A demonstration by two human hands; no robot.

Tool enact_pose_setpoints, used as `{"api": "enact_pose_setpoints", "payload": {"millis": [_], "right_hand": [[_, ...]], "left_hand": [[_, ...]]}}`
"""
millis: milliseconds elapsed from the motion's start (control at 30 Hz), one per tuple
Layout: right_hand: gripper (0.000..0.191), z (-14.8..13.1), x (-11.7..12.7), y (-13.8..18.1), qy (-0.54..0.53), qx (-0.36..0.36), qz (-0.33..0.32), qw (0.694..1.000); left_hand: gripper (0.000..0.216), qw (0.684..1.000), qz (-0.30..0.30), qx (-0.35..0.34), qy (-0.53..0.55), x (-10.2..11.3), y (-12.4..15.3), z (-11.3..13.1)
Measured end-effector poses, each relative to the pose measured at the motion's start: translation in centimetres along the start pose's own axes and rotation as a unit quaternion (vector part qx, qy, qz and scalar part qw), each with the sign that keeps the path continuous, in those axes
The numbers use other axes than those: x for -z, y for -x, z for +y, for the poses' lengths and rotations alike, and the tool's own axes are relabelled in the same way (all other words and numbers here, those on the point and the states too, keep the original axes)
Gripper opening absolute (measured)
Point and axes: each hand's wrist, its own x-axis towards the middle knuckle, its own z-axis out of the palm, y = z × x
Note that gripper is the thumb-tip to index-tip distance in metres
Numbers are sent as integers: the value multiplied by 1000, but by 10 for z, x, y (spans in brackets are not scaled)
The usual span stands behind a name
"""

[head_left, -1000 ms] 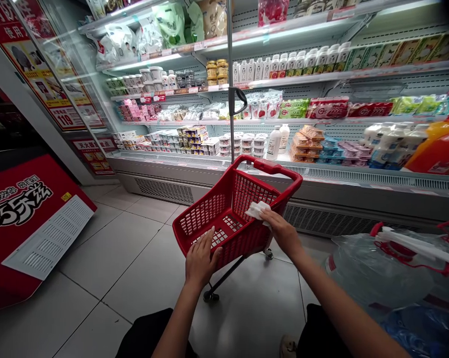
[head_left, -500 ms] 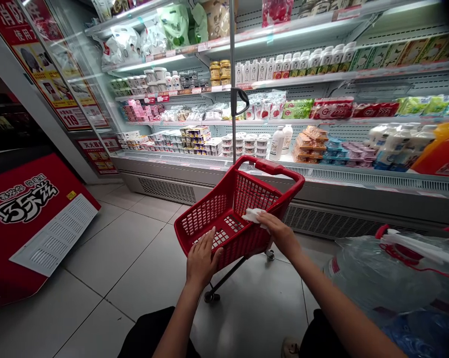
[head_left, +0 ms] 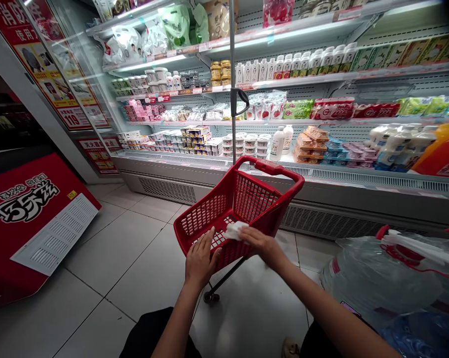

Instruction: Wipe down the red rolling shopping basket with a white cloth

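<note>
A small red plastic shopping cart [head_left: 257, 196] with slotted walls stands in front of me, its handle on the far side. My left hand [head_left: 201, 259] grips the cart's near left rim, fingers over the edge into the basket and thumb apart on the outside. Pinched in my right hand [head_left: 263, 244] is a crumpled white wipe [head_left: 235, 230], either tissue or cloth. It lies against the cart's near side rim, a short way right of my left fingers. My right fingertips are partly hidden by the wipe.
Behind the cart runs a lit refrigerated display [head_left: 254, 124] with cartons, bottles and cups. A red freezer cabinet [head_left: 31, 223] stands at left. Wrapped large water bottles [head_left: 381, 278] with red handles are close at right. Grey tiles [head_left: 109, 258] cover the floor.
My right hand has slid the wipe leftward and toward me along the cart's near rim, closer to my left hand. My left hand and the cart stay in place.
</note>
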Motion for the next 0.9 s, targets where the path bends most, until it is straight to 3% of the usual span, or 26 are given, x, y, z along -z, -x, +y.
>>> {"api": "enact_pose_setpoints", "payload": {"millis": [100,167,267,400,467,567,733,800,900], "right_hand": [[65,43,27,3,36,-64,37,997],[65,54,32,4,47,-93,57,993],[61,31,12,0,32,-89,56,994],[61,-27,-27,-4,-14,-19,23,999],[62,-37,-31,-3,-25,14,7,1000],[64,-12,-10,3,-6,7,11,1000],[64,56,34,11,49,-103,71,991],[63,55,31,8,49,-116,75,989],[63,17,3,-1,16,-85,51,995]], "left_hand": [[63,1000,-1,14,4,1,0,3],[63,1000,2,15,6,0,-1,6],[65,1000,9,7,6,-3,-3,11],[64,1000,15,-8,-1,-6,-4,11],[64,1000,14,-10,-6,-5,-4,8],[64,1000,13,-3,-10,-3,-1,6],[64,1000,5,14,-1,-1,0,10],[64,1000,8,15,-4,-3,-2,13],[68,1000,21,8,-16,-6,-3,17]]}}
